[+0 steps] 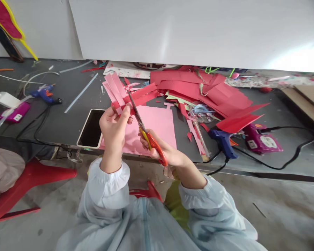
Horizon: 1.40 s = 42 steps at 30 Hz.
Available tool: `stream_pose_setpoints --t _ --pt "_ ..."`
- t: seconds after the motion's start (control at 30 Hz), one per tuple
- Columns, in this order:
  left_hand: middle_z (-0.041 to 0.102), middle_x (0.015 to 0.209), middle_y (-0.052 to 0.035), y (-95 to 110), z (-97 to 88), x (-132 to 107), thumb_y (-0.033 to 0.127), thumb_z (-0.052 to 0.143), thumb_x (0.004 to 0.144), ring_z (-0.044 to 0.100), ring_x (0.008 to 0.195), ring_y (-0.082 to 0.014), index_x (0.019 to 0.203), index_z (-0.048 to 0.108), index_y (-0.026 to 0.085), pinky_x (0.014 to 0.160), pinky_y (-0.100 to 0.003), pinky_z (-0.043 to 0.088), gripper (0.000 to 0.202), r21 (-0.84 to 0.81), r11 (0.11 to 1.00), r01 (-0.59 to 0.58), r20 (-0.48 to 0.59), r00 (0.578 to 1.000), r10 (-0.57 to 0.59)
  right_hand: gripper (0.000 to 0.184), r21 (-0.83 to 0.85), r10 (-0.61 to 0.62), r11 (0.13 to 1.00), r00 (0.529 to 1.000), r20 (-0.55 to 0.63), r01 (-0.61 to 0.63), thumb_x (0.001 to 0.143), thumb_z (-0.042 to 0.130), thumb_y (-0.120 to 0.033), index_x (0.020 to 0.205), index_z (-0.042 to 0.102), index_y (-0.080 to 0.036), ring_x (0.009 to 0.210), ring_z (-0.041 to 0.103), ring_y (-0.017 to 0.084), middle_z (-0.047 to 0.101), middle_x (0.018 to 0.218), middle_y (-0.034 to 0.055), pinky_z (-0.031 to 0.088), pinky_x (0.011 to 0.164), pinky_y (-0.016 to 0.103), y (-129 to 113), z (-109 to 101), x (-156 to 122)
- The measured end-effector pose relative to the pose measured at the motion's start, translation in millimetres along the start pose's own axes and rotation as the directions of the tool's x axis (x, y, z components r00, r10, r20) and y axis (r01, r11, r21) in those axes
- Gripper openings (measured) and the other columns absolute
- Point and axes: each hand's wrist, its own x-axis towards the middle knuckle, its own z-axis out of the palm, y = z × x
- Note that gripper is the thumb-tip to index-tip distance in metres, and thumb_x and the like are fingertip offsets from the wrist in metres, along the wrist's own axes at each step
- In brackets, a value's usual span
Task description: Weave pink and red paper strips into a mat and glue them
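Observation:
Pinched in my left hand (pixel 114 122) are pink and red paper strips (pixel 115 87), fanned out above the fingers. My right hand (pixel 159 144) grips scissors (pixel 155 144) with orange and yellow handles. Their blades point up and left and lie against the strips by my left thumb; whether they cut paper there I cannot tell. Beneath both hands lies a pink paper sheet (pixel 157 122) on the dark table. A smartphone (pixel 91 128) with a pale edge rests just left of the sheet, partly behind my left wrist.
Red paper pieces (pixel 188 85) are heaped at the back right. A blue glue gun (pixel 223 141) and a purple box (pixel 263 139) with a black cable sit at right. Another glue gun (pixel 45 94) lies at left, near a clear glue stick (pixel 81 93). A white panel (pixel 199 31) stands behind.

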Motion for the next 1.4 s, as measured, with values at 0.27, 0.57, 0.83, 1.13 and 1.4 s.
stream_pose_setpoints --t 0.27,0.57,0.83,1.13,1.4 --pt "0.069 0.058 0.0025 -3.1 -1.6 -1.4 0.036 0.085 0.070 0.058 0.045 -0.0049 0.067 0.072 0.019 0.046 -0.016 0.049 0.021 0.047 0.994 -0.099 0.013 0.995 0.099 0.061 0.076 -0.033 0.997 0.999 0.041 0.030 0.089 0.058 -0.071 0.122 0.033 -0.026 0.070 0.028 0.012 0.030 0.087 -0.0033 0.031 0.060 0.027 3.3 2.8 0.5" --pt "0.072 0.062 0.0018 -1.7 -2.9 -3.2 0.032 0.082 0.073 0.059 0.047 -0.0051 0.071 0.073 0.019 0.048 -0.016 0.050 0.016 0.083 0.988 -0.128 0.013 0.992 0.127 0.049 0.083 -0.038 0.996 0.999 0.027 0.036 0.092 0.055 -0.067 0.114 0.038 -0.026 0.071 0.030 0.013 0.032 0.088 -0.0022 0.033 0.062 0.028 5.3 2.2 0.4" --pt "0.070 0.061 0.0015 0.1 -1.4 -4.0 0.035 0.082 0.071 0.057 0.044 -0.0056 0.070 0.071 0.019 0.047 -0.019 0.050 0.019 0.106 0.990 -0.092 -0.005 0.996 0.093 0.047 0.022 0.032 0.999 0.995 -0.099 -0.030 0.096 0.047 -0.066 0.117 0.044 -0.024 0.084 0.042 0.016 0.043 0.096 0.0027 0.040 0.081 0.032 0.3 6.5 -1.0" --pt "0.068 0.058 0.0028 0.1 -1.7 -4.0 0.030 0.082 0.071 0.057 0.044 -0.0048 0.068 0.072 0.018 0.046 -0.016 0.048 0.016 0.058 0.994 -0.093 0.001 0.996 0.093 0.039 -0.031 0.021 0.999 0.997 -0.074 -0.023 0.100 0.042 -0.062 0.108 0.042 -0.024 0.083 0.041 0.015 0.041 0.095 0.0028 0.041 0.077 0.030 2.8 4.3 -0.4" --pt "0.066 0.055 0.0037 1.0 0.5 -2.5 0.033 0.082 0.068 0.054 0.041 -0.0049 0.065 0.070 0.019 0.044 -0.018 0.047 0.019 0.067 0.996 -0.051 -0.018 0.998 0.053 0.037 -0.022 0.004 1.000 0.998 -0.063 -0.006 0.101 0.042 -0.059 0.114 0.041 -0.024 0.080 0.040 0.015 0.039 0.093 0.0017 0.042 0.077 0.032 4.7 3.0 -0.5"
